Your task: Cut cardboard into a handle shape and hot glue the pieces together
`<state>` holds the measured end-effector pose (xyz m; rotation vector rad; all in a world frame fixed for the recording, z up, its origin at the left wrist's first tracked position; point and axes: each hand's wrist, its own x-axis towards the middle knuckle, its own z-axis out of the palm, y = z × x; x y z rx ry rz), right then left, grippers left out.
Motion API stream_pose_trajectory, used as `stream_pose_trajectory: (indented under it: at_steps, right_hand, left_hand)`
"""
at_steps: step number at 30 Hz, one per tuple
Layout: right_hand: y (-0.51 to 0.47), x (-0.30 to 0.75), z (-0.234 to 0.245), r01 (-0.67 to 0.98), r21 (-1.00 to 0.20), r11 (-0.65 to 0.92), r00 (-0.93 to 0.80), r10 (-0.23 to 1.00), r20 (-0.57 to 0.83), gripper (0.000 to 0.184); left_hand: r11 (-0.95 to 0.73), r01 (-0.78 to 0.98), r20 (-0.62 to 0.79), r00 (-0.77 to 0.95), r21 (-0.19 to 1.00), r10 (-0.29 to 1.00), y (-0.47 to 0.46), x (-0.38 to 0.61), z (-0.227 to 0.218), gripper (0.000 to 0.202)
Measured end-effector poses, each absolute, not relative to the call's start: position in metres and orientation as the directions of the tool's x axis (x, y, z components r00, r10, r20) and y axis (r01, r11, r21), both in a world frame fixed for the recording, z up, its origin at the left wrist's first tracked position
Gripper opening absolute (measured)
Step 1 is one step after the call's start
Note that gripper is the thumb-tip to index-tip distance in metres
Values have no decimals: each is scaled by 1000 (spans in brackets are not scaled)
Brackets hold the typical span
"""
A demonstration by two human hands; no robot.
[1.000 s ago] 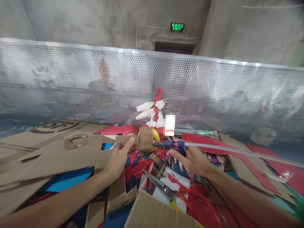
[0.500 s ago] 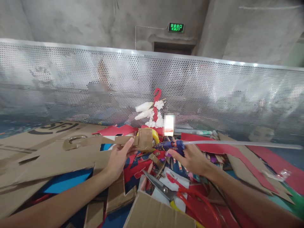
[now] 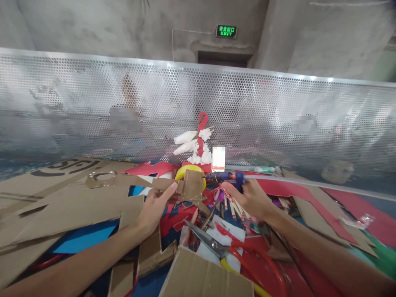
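Note:
My left hand point(image 3: 156, 206) is closed on a long cardboard piece point(image 3: 163, 184), thumb on top. It has a ring at its left end and a squarish block point(image 3: 193, 185) at its right end. In my right hand point(image 3: 252, 200) is a blue hot glue gun point(image 3: 229, 178), its nozzle close to the block's upper right edge; whether they touch I cannot tell. A clear glue stick point(image 3: 297, 182) runs out of the gun's back to the right. Behind the block lies a yellow tape roll point(image 3: 181, 173), partly hidden.
Red-handled scissors point(image 3: 216, 246) lie open in front, among cardboard scraps and wooden sticks. A cardboard sheet point(image 3: 77, 202) covers the left side, red paper point(image 3: 284, 189) the right. A red-and-white flower craft point(image 3: 201, 144) and a lit phone point(image 3: 218, 161) stand by the perforated metal screen point(image 3: 262, 111).
The glue gun's nozzle has gone from the block's lower right side up to its upper right edge. The block has turned to face me more, uncovering more of the yellow roll behind it.

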<state>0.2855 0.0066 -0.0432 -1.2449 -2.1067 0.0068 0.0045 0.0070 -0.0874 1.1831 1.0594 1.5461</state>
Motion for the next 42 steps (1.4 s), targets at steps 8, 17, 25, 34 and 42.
stream_pose_trajectory:
  at_steps: [8,17,25,34,42]
  right_hand:
    - [5,287,-41,711,-410,572,-327,784,528,45]
    - [9,286,-44,774,-312,551,-334,774,538,47]
    - [11,289,-43,746,-364,558,-297,768,567,46]
    - [11,287,-44,764,-331,554,-302,761,574,49]
    - [3,282,-44,774,-346,531,-285,779,558,50]
  left_hand:
    - [-253,-172,229,-151,952,962,7,5,-88,40]
    - [-256,-136,232,-171,957,958,10,2,-91,42]
    - [-257,-68,246,-139,964,959,8,1,-91,41]
    - [-252,-41,244,-136,967,960,7,1,-92,41]
    - [-235,98,245,-114,967,963,-2,5,-82,47]
